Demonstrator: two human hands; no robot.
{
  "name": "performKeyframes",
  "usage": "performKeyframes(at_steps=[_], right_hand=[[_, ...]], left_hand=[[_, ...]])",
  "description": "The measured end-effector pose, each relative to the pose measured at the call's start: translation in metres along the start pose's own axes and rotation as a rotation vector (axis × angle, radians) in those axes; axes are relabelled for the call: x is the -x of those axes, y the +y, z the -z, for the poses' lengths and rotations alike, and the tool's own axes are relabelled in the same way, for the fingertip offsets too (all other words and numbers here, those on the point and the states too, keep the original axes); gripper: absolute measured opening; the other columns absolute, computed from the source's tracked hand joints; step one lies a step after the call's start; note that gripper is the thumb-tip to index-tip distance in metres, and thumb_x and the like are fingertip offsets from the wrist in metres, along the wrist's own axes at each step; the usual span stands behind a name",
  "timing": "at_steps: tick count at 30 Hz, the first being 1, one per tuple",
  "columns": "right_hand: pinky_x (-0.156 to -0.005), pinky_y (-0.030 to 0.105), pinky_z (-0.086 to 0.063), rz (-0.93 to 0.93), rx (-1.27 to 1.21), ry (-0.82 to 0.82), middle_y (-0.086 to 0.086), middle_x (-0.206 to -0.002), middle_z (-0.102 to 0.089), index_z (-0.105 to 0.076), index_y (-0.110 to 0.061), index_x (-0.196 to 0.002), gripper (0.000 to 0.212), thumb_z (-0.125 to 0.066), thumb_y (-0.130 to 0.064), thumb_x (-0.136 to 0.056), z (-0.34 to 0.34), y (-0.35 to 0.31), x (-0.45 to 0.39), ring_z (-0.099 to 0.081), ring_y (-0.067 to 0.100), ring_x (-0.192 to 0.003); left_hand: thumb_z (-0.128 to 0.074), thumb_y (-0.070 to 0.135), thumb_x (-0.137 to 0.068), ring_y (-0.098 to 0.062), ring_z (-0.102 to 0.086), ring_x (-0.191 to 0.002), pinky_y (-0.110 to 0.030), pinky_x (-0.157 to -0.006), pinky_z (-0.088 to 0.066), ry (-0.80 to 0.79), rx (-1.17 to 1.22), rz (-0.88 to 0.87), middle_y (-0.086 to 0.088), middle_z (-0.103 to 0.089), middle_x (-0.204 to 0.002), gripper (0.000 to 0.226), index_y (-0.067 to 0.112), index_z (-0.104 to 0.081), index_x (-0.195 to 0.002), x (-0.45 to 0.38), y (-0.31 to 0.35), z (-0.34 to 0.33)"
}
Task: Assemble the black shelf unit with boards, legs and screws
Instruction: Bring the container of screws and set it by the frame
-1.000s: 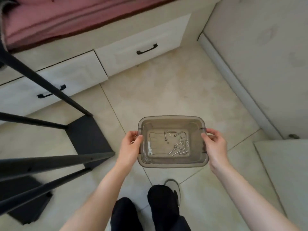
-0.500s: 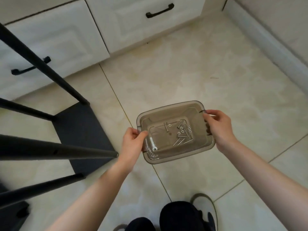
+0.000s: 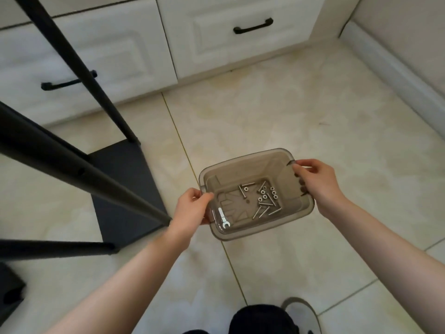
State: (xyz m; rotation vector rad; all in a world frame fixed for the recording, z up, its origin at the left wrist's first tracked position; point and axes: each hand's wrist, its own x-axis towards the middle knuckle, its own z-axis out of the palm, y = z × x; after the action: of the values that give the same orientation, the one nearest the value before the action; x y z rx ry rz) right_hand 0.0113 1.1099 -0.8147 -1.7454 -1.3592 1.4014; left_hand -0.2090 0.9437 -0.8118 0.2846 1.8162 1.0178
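Both hands hold a translucent brown plastic bin (image 3: pixel 250 227) above the tiled floor. My left hand (image 3: pixel 191 207) grips its left rim and my right hand (image 3: pixel 315 180) grips its right rim. Inside lie several silver screws and nuts (image 3: pixel 263 200) and a small silver wrench (image 3: pixel 223 217). To the left stands the black shelf unit, with a black board (image 3: pixel 125 186) on the floor and black legs (image 3: pixel 79 169) rising from it toward the camera.
White drawers with black handles (image 3: pixel 252 26) run along the back. A pale wall and baseboard (image 3: pixel 395 68) close off the right side. My dark-trousered leg and a grey slipper (image 3: pixel 301 314) are at the bottom. Another black piece (image 3: pixel 9 288) lies at the lower left.
The view has tilted down and closer to the floor. The bin has gone lower and tilted slightly, still held by both hands. The screws inside have shifted a little.
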Motion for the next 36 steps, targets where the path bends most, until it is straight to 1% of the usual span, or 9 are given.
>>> performKeyframes(at_steps=[4, 7, 10, 13, 16, 18, 26, 31, 36], right_hand=[[-0.069, 0.029, -0.054, -0.06, -0.021, 0.033, 0.004, -0.098, -0.068, -0.063, -0.014, -0.112, 0.022, -0.056, -0.029, -0.098, 0.011, 0.006, 0.007, -0.065, 0.009, -0.073], [-0.098, 0.051, -0.049, -0.203, -0.019, 0.19, 0.008, -0.12, -0.058, -0.05, -0.014, -0.123, 0.039, -0.042, -0.045, -0.101, 0.015, 0.025, 0.036, -0.058, 0.027, -0.109], [-0.085, 0.055, -0.052, -0.456, -0.203, 0.119, 0.008, -0.111, -0.051, -0.039, -0.018, -0.125, 0.045, -0.036, -0.056, -0.1, 0.004, 0.035, 0.077, -0.054, 0.031, -0.11], [-0.072, 0.057, -0.055, -0.685, -0.505, -0.058, 0.017, -0.118, -0.052, -0.041, -0.019, -0.125, 0.042, -0.046, -0.051, -0.099, -0.01, 0.029, 0.103, -0.056, 0.039, -0.109], [-0.071, 0.057, -0.056, -0.688, -0.562, -0.21, 0.02, -0.123, -0.052, -0.056, -0.01, -0.12, 0.031, -0.059, -0.031, -0.097, -0.021, 0.02, 0.111, -0.054, 0.042, -0.114], [-0.07, 0.055, -0.057, -0.647, -0.531, -0.231, 0.018, -0.117, -0.055, -0.06, -0.009, -0.113, 0.02, -0.06, -0.021, -0.097, -0.027, 0.018, 0.11, -0.055, 0.042, -0.114], [-0.062, 0.046, -0.06, -0.539, -0.43, -0.296, 0.005, -0.068, -0.065, -0.061, -0.011, -0.092, 0.01, -0.058, -0.001, -0.091, -0.029, 0.004, 0.088, -0.063, 0.027, -0.078], [-0.062, 0.046, -0.059, -0.445, -0.287, -0.36, 0.007, -0.088, -0.062, -0.058, -0.015, -0.105, 0.019, -0.059, -0.004, -0.09, -0.038, -0.021, 0.053, -0.063, 0.028, -0.084], [-0.082, 0.058, -0.053, -0.349, -0.138, -0.405, 0.002, -0.094, -0.064, -0.055, -0.024, -0.109, 0.027, -0.06, -0.007, -0.089, -0.054, -0.043, 0.012, -0.061, 0.027, -0.086]], left_hand=[[-0.067, 0.032, -0.096, -0.02, -0.068, -0.084, -0.032, -0.073, -0.059, 0.024, -0.095, -0.008, -0.007, -0.066, -0.106, 0.027, 0.015, -0.056, -0.114, -0.004, 0.004, 0.01], [-0.07, 0.031, -0.092, -0.014, -0.062, -0.094, -0.031, -0.083, -0.051, 0.147, -0.237, -0.233, 0.001, -0.061, -0.113, 0.034, 0.022, -0.053, -0.12, -0.019, 0.023, 0.014], [-0.067, 0.03, -0.094, -0.016, -0.058, -0.103, -0.031, -0.086, -0.046, 0.175, -0.522, -0.446, 0.002, -0.059, -0.119, 0.033, 0.02, -0.056, -0.124, -0.038, 0.047, 0.008], [-0.064, 0.036, -0.097, -0.019, -0.057, -0.113, -0.03, -0.09, -0.045, -0.004, -0.71, -0.463, 0.0, -0.062, -0.125, 0.041, 0.018, -0.057, -0.133, -0.051, 0.062, -0.004], [-0.062, 0.04, -0.098, -0.024, -0.058, -0.121, -0.038, -0.102, -0.048, -0.083, -0.865, -0.42, -0.003, -0.063, -0.133, 0.043, 0.017, -0.059, -0.135, -0.054, 0.065, -0.012], [-0.063, 0.038, -0.097, -0.028, -0.061, -0.115, -0.043, -0.1, -0.05, -0.054, -0.92, -0.429, -0.004, -0.066, -0.127, 0.036, 0.018, -0.063, -0.128, -0.053, 0.061, -0.012], [-0.059, 0.017, -0.099, -0.028, -0.065, -0.092, -0.042, -0.082, -0.056, 0.019, -0.755, -0.432, -0.005, -0.069, -0.093, 0.007, 0.015, -0.066, -0.101, -0.045, 0.036, 0.007], [-0.059, 0.016, -0.097, -0.028, -0.067, -0.089, -0.047, -0.081, -0.058, 0.128, -0.528, -0.341, -0.003, -0.067, -0.093, 0.007, 0.014, -0.065, -0.099, -0.032, 0.02, 0.009], [-0.061, 0.016, -0.095, -0.022, -0.066, -0.088, -0.044, -0.083, -0.057, 0.176, -0.402, -0.296, 0.001, -0.068, -0.096, 0.003, 0.015, -0.065, -0.096, -0.026, 0.014, 0.007]])
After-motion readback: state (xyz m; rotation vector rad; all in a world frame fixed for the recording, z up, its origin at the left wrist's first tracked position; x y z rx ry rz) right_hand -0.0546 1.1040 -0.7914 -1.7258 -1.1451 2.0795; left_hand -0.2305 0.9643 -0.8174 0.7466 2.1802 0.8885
